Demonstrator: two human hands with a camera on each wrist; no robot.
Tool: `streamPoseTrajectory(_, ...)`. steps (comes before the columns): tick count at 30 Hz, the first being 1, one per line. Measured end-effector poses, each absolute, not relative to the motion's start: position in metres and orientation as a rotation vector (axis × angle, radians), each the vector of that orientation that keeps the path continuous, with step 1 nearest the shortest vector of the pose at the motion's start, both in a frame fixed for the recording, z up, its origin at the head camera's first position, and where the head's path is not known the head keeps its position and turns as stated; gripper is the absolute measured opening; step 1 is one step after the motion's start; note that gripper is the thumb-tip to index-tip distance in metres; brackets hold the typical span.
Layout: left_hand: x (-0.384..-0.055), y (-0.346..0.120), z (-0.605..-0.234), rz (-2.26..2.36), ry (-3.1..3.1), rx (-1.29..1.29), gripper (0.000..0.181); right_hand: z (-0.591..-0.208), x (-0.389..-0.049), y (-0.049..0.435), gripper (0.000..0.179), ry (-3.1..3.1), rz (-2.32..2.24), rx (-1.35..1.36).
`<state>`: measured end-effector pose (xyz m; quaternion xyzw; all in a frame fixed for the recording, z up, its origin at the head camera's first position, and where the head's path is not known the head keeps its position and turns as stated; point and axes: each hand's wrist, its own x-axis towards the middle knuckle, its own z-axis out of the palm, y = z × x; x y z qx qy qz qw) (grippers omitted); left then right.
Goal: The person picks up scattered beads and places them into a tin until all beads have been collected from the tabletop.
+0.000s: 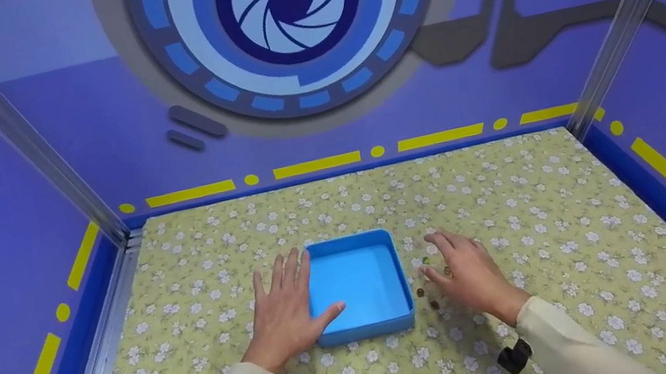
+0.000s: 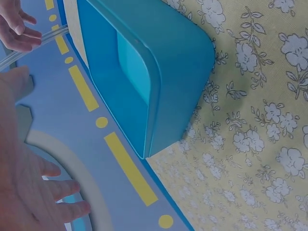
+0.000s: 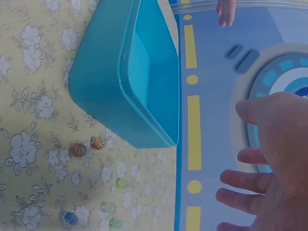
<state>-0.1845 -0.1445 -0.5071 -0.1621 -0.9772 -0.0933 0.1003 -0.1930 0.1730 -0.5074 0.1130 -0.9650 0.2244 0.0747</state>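
Round brown, green and blue glass marbles [image 3: 78,149] are scattered right of a square, open-topped blue box [image 1: 367,332] on a floral-covered desk [image 1: 513,196]. Above them the right hand [image 1: 468,273] is held empty, grip loosely parted; the left hand [image 1: 283,313] is spread wide at the box's left edge.

A square blue box [image 1: 367,332] with rounded corners stands upright, open-topped, bare floor showing. Seen from the head, two brownish-orange glass marbles [image 1: 420,293] lie near its wall between three and four o'clock; three green marbles [image 3: 122,183] and a blue marble [image 3: 70,218] lie farther from it.
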Motion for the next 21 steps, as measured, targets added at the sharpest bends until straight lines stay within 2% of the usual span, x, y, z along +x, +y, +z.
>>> streamPoseTrajectory(21, -0.186, -0.146, -0.522, -0.319, -2.984, -0.437, 0.109, -0.526, -0.189, 0.195, 0.049, -2.873, 0.78, 0.253)
